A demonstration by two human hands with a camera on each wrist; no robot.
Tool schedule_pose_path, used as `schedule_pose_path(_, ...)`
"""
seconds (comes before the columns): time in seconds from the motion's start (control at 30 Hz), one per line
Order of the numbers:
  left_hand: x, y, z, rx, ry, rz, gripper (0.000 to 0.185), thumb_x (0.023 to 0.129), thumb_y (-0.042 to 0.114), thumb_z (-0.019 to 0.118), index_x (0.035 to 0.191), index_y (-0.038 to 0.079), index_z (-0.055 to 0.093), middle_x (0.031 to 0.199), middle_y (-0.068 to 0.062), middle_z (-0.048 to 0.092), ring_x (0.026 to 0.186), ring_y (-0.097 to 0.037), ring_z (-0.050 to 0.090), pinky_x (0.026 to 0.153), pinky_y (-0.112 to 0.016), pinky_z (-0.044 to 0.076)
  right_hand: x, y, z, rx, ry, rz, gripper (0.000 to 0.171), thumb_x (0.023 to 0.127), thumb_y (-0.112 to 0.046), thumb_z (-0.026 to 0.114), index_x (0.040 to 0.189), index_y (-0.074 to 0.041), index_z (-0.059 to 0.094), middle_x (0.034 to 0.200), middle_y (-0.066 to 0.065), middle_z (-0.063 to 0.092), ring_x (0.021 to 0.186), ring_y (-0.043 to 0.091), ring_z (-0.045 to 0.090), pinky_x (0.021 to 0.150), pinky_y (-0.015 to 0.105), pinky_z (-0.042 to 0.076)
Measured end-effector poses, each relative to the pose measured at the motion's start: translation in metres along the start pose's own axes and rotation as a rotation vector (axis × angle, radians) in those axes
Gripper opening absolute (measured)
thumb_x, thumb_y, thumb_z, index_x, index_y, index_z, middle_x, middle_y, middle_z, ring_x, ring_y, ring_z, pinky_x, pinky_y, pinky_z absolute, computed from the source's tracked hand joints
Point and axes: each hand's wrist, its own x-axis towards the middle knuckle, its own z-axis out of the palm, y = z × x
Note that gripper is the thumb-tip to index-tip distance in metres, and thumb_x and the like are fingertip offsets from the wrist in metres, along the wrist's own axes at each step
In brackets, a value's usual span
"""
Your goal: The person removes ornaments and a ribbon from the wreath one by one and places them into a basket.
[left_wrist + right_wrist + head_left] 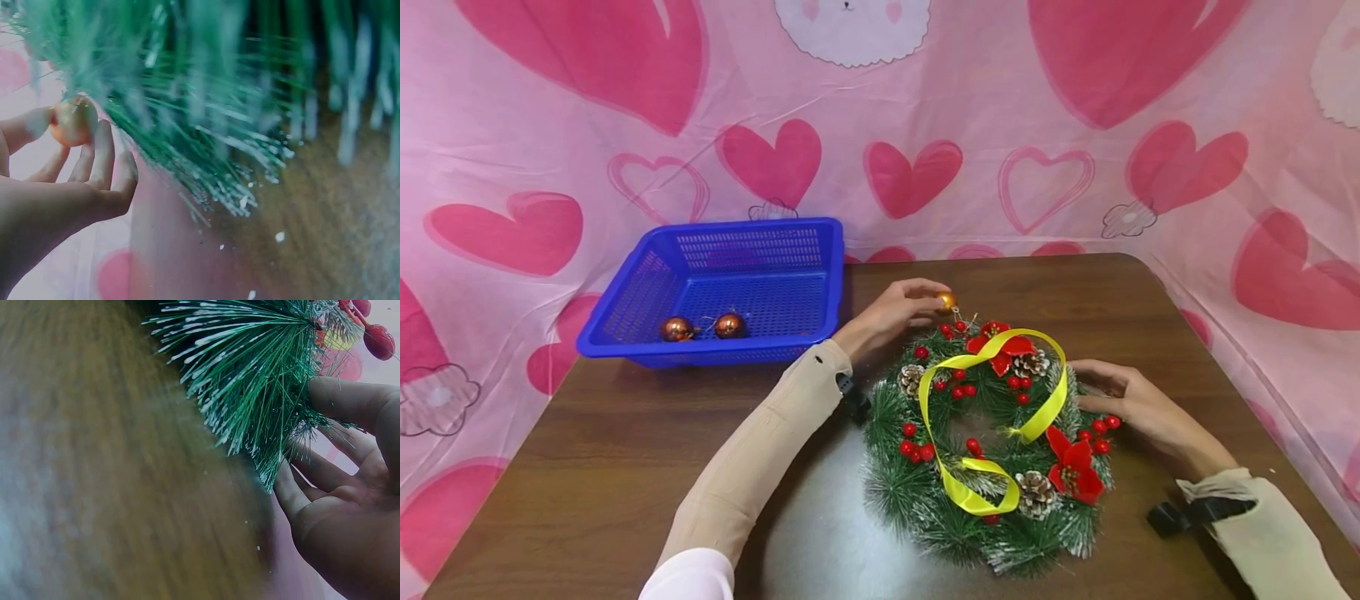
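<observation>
A green pine wreath (992, 442) with red berries, pine cones, red poinsettias and a yellow ribbon (1000, 400) lies on the brown table (587, 467). My left hand (895, 312) pinches a small copper bauble (947, 302) at the wreath's far edge; the left wrist view shows the bauble (72, 120) between thumb and fingers against the needles (206, 125). My right hand (1131, 400) rests against the wreath's right side, fingers spread on the needles (262, 394).
A blue plastic basket (647, 267) stands at the back left of the table with two copper baubles (677, 329) (730, 325) inside. A pink cloth with hearts (917, 175) covers the wall behind and both sides.
</observation>
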Motion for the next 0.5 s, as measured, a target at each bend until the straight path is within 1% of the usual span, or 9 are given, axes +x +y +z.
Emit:
schedule_pose_path(0.1, -0.003, 0.002, -0.001, -0.001, 0.001, 0.003, 0.033, 0.095, 0.008, 0.067, 0.127, 0.001, 0.062, 0.112, -0.007, 0.069, 0.108, -0.030, 0.064, 0.105, -0.052, 0.044, 0.000, 0.000, 0.000, -0.020, 0.004, 0.012, 0.046, 0.095, -0.012, 0.067, 0.138, -0.003, 0.054, 0.132, -0.006, 0.062, 0.120, -0.004, 0.054, 0.093, 0.015, 0.046)
schedule_pose_path(0.17, -0.005, 0.003, -0.002, 0.008, 0.002, 0.007, 0.033, 0.095, 0.009, 0.067, 0.127, 0.002, 0.062, 0.111, -0.006, 0.069, 0.107, -0.028, 0.065, 0.105, -0.051, 0.044, 0.000, 0.000, -0.001, -0.029, 0.004, 0.014, 0.046, 0.096, -0.012, 0.067, 0.138, -0.003, 0.054, 0.132, -0.005, 0.062, 0.120, -0.004, 0.054, 0.093, 0.015, 0.046)
schedule_pose_path(0.23, -0.007, 0.003, -0.002, 0.005, 0.000, 0.010, 0.033, 0.095, 0.008, 0.067, 0.127, 0.002, 0.062, 0.111, -0.007, 0.069, 0.105, -0.028, 0.066, 0.104, -0.053, 0.044, 0.000, -0.001, -0.001, -0.034, 0.003, 0.015, 0.045, 0.096, -0.013, 0.066, 0.139, -0.004, 0.054, 0.132, -0.005, 0.061, 0.120, -0.004, 0.054, 0.093, 0.015, 0.046)
schedule_pose_path(0.43, -0.012, 0.005, 0.000, 0.016, 0.006, 0.040, 0.032, 0.095, 0.006, 0.065, 0.126, 0.000, 0.062, 0.110, -0.008, 0.069, 0.097, -0.019, 0.067, 0.105, -0.054, 0.043, 0.001, -0.001, 0.000, -0.014, -0.001, 0.006, 0.045, 0.096, -0.011, 0.066, 0.138, -0.002, 0.054, 0.131, -0.007, 0.062, 0.119, -0.004, 0.055, 0.093, 0.015, 0.046)
schedule_pose_path(0.5, -0.013, 0.005, 0.001, 0.014, 0.005, 0.044, 0.031, 0.095, 0.005, 0.065, 0.126, 0.000, 0.062, 0.109, -0.008, 0.069, 0.096, -0.018, 0.067, 0.105, -0.054, 0.043, 0.001, 0.000, 0.000, -0.010, -0.002, -0.002, 0.045, 0.096, -0.010, 0.066, 0.138, -0.001, 0.054, 0.130, -0.008, 0.063, 0.119, -0.003, 0.055, 0.093, 0.015, 0.046)
